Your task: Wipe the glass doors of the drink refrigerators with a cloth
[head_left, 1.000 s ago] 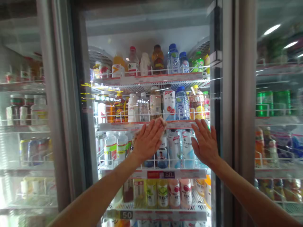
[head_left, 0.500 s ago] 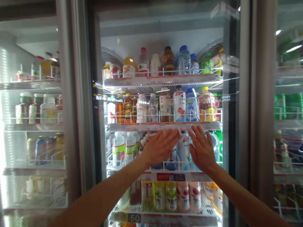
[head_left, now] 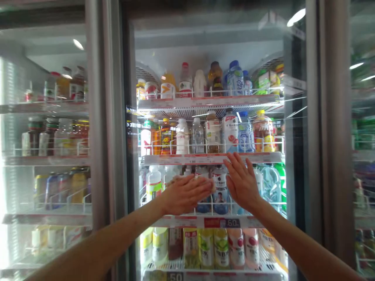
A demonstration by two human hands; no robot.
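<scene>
Left hand (head_left: 187,193) flat, fingers together, pressed on clear glass fridge door (head_left: 205,43). Right hand (head_left: 241,181) just beside it, fingers spread, palm on same glass. White-labelled plastic bottle (head_left: 220,186) sits behind the glass, between both hands.

Left hand (head_left: 187,194), right hand (head_left: 241,183) flat against fridge door (head_left: 211,39).

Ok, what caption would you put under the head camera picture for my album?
Left hand and right hand flat against a fridge door, bottles behind the glass.
</scene>
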